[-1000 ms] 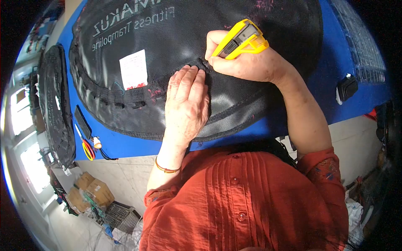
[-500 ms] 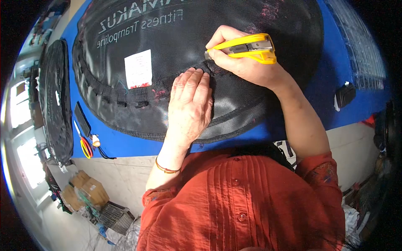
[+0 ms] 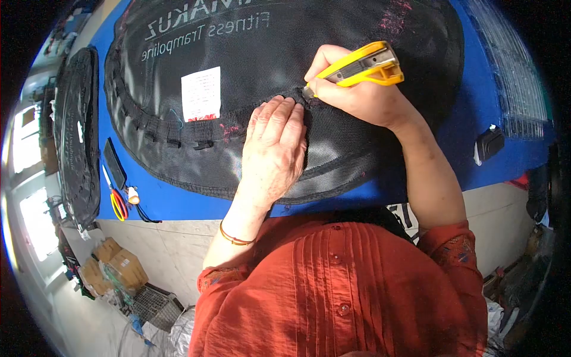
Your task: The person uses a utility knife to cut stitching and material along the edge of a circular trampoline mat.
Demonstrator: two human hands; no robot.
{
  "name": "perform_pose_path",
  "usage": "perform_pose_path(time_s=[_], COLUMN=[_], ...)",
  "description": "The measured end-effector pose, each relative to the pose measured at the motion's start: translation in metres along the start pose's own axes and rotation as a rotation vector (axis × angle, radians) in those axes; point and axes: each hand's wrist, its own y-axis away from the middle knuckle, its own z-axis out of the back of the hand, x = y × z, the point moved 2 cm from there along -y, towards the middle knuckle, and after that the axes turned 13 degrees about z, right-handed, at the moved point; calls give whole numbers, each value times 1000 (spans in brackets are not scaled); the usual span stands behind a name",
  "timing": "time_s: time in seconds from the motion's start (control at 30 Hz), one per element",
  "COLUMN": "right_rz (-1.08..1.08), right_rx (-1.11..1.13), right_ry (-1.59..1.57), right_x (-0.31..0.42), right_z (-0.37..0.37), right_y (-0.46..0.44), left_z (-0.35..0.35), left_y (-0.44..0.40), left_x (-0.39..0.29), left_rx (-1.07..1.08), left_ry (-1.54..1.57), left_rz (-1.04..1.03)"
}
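Note:
A round black trampoline mat [image 3: 333, 140] with white lettering lies on the blue table. My right hand [image 3: 372, 104] is closed around a yellow box cutter [image 3: 370, 64], its tip touching the seam band with loops on the mat. My left hand [image 3: 275, 149] rests palm down on the mat, fingers stretched out and close together, fingertips just left of the cutter's tip. What lies under that palm is hidden. A white paper label [image 3: 201, 94] with red print is on the mat, left of my hands.
On the blue table [image 3: 172, 209], scissors [image 3: 119, 205] and a dark flat object [image 3: 114, 163] lie at the left. A small black item [image 3: 491, 143] and clear plastic strips [image 3: 514, 83] are at the right. Another black mat [image 3: 80, 137] stands left; cardboard boxes [image 3: 128, 269] sit below.
The box cutter's tip has shifted slightly right and down, toward the seam band by my left fingertips. The cutter tilts more steeply. My left hand stays on the mat; the view has shifted slightly.

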Motion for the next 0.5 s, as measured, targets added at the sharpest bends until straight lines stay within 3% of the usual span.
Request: perform_pose_path(time_s=[0.17, 0.23, 0.37, 0.43, 0.5], right_rz=[60, -76, -6, -175, -163], right_rx=[52, -29, -46, -165, -176], right_ry=[82, -123, -42, -161, -129], right_x=[2, 1, -3, -4, -5], right_z=[3, -2, -7, -8, -7], right_y=[-1, 0, -1, -1, -1], left_z=[1, 0, 3, 2, 2], left_y=[-1, -2, -2, -2, -2], left_x=[-2, -2, -3, -4, -3], left_rx=[-4, -5, -13, -17, -18], left_ry=[2, 4, 0, 9, -1], left_rz=[6, 4, 2, 1, 0])
